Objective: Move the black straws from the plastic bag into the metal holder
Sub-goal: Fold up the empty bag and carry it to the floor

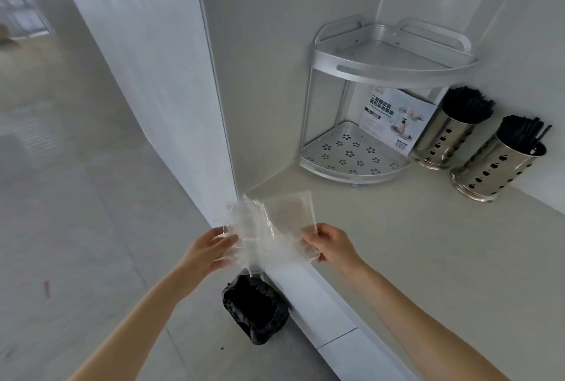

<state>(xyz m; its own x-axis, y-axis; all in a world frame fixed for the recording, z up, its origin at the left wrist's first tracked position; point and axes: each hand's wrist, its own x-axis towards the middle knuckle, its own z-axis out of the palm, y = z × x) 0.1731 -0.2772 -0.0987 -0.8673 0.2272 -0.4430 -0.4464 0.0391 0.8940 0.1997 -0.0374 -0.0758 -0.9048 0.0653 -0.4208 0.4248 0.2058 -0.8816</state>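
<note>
Straws (466, 104): black, standing bundled in two metal holders (443, 139) near the counter's (397, 243) back edge, beside a corner rack (367, 99). Judged light, stiff, slippery; grip mid-bundle. Bag (269, 227): clear, limp, apparently empty, held over the counter's left edge, above a bin (256, 310). Left hand (211, 247) and right hand (331, 244) each pinch it.

Black straws (466, 104), silver metal holders (441, 141) with dark cutouts, clear plastic bag (269, 229), seemingly black-lined bin (256, 308)
</note>
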